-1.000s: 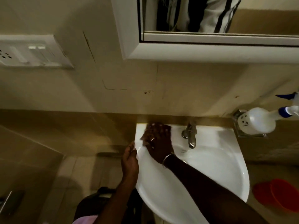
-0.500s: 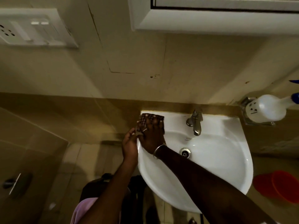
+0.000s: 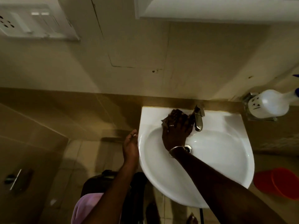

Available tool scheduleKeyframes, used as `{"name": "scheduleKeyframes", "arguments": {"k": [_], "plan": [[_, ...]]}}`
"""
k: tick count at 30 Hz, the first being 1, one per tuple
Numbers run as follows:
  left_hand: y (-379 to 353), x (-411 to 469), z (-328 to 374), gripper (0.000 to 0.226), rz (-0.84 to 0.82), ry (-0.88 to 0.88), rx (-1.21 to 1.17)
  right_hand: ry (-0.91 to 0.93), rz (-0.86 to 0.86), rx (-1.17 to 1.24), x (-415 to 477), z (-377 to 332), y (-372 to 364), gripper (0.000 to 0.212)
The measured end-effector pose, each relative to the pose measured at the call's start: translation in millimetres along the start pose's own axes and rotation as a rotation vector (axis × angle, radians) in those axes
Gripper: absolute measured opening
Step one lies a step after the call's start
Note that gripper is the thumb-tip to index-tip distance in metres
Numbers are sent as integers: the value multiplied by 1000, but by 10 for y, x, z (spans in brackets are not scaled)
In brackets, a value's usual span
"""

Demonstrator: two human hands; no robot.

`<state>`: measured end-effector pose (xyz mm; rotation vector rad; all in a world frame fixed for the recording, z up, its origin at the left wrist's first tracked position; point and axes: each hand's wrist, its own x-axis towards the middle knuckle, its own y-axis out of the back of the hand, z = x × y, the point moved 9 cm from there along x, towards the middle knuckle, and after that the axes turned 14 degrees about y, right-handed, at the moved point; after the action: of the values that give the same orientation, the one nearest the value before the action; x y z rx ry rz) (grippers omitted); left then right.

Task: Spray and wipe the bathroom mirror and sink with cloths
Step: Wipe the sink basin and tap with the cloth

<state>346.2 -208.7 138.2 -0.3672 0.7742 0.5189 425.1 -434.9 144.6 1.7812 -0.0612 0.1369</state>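
a: what has our right hand (image 3: 176,130) got?
b: we see it laid palm down on the dark cloth (image 3: 175,112), fingers spread and a little bent, pressing it onto the sink (image 3: 210,183). whether the thumb hooks under the cloth we cannot tell.
a: where on the sink is the cloth?
b: on the sink's back ledge, left of its middle, bunched under our fingers with its edges poking out around them. its right edge reaches the tap (image 3: 198,118), which stands at the middle of that ledge.
a: and our left hand (image 3: 130,147)?
b: just outside the sink's left rim, fingers loosely curled with nothing in them. we cannot tell whether it touches the rim.
a: further out?
b: the bangle (image 3: 177,149) on our right wrist is over the sink's bowl, beside the drain (image 3: 188,148). right of the sink, up on the wall, a white spray bottle (image 3: 268,104) lies in a metal holder. below the sink's right side, red tubs (image 3: 281,183) sit on the floor. above the sink runs the mirror's white frame (image 3: 210,12).
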Motion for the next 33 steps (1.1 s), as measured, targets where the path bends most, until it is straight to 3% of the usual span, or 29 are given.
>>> {"name": "scheduleKeyframes", "arguments": {"k": [2,5,8,14,18,25,29,33], "plan": [[13,4,-1,26,0,-10,-3,4,20,68,78,-244,3,75],[37,37,5,25,-6,-7,-63,321,27,167,89,-919,2,60],[63,23,16,31,-17,9,-178,533,-111,190,-103,-1400,-155,58],[306,11,-214,27,73,96,-174,533,-278,392,-673,-1483,-354,68],[274,-20,-267,32,9,117,-109,523,-359,471,-1041,-1500,-287,74],[321,-54,-205,35,7,134,-82,409,-296,290,-467,-1465,-311,77],[362,-28,-188,37,3,133,-67,275,-293,329,-180,-1403,-277,74],[400,-47,-151,34,5,123,-59,405,-289,350,-468,-1481,-339,64]]}}
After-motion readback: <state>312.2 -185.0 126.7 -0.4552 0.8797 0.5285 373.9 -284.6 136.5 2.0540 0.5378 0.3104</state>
